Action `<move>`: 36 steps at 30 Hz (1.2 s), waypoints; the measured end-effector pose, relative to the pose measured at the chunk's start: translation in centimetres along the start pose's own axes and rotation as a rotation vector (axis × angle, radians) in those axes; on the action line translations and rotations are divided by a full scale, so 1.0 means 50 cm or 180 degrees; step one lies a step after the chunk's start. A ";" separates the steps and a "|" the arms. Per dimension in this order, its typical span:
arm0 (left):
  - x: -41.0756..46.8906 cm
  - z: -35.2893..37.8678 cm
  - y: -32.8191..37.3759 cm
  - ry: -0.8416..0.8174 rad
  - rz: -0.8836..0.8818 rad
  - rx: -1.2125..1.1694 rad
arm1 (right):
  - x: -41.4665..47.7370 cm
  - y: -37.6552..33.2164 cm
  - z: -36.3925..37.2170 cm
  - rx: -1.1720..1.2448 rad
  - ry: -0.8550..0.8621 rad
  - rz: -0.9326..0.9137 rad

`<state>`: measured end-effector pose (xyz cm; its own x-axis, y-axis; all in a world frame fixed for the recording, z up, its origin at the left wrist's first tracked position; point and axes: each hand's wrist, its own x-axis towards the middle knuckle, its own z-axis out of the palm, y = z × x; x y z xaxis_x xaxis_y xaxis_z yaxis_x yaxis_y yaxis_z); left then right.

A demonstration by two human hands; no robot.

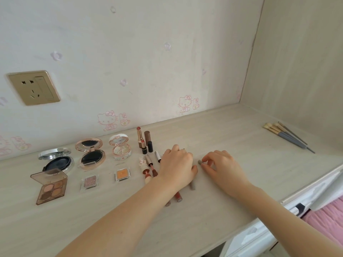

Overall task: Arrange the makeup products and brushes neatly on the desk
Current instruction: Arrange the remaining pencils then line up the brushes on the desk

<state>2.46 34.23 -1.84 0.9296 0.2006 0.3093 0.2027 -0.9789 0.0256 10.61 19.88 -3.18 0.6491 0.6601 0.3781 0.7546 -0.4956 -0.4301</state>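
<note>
Supervisor: Hands first. What are you seeing?

Operator: I am watching the left hand [176,164] lying knuckles-up over the lip tubes [148,161] at the middle of the desk [232,130]. Its fingers are curling under, and I cannot tell whether they are gripping anything. The right hand [220,168] is sitting just beside it, thumb and forefinger closing narrowly on the tip of a grey stick [200,162]. Another grey end is showing below the left palm. I cannot tell whether it is the same piece.

Supervisor: And the other products?

Operator: I am logging most of them left of the hands. Three open compacts [91,153] are standing in a row near the wall [148,62]. An eyeshadow palette [51,188] and two single shadows [122,174] are lying in front of them. Four lipsticks [143,140] are standing upright just beyond the lip tubes. The brushes [286,134] are lying bunched together, well apart from everything else, toward the desk's far right corner.
</note>
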 end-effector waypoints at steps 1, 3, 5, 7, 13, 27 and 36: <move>-0.001 0.002 0.000 0.0006 -0.0001 0.0007 | 0.000 0.000 0.001 0.0013 0.0025 -0.0014; -0.007 0.001 -0.001 0.0064 0.0004 -0.0095 | -0.002 0.001 -0.001 0.0032 0.0070 -0.0065; -0.019 -0.005 -0.006 0.0131 0.0067 -0.0325 | -0.006 0.001 -0.006 0.0073 0.0070 -0.0123; -0.036 -0.013 -0.017 0.0086 0.0160 -0.0608 | -0.012 0.004 -0.012 0.0081 0.0008 -0.0204; -0.080 -0.031 -0.054 -0.0362 0.0300 -0.0880 | -0.017 0.004 -0.016 -0.0005 -0.0127 -0.0378; -0.101 -0.035 -0.068 -0.0201 0.0038 -0.0890 | -0.007 -0.058 0.024 0.0428 -0.0310 -0.0660; -0.107 -0.038 -0.065 -0.0091 -0.0133 -0.1056 | -0.004 -0.079 0.038 0.0479 -0.0363 -0.0720</move>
<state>-3.75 36.28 -1.77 0.9318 0.2372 0.2748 0.1339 -0.9282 0.3471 7.30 22.78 -3.10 0.4446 0.8077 0.3872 0.8505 -0.2451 -0.4653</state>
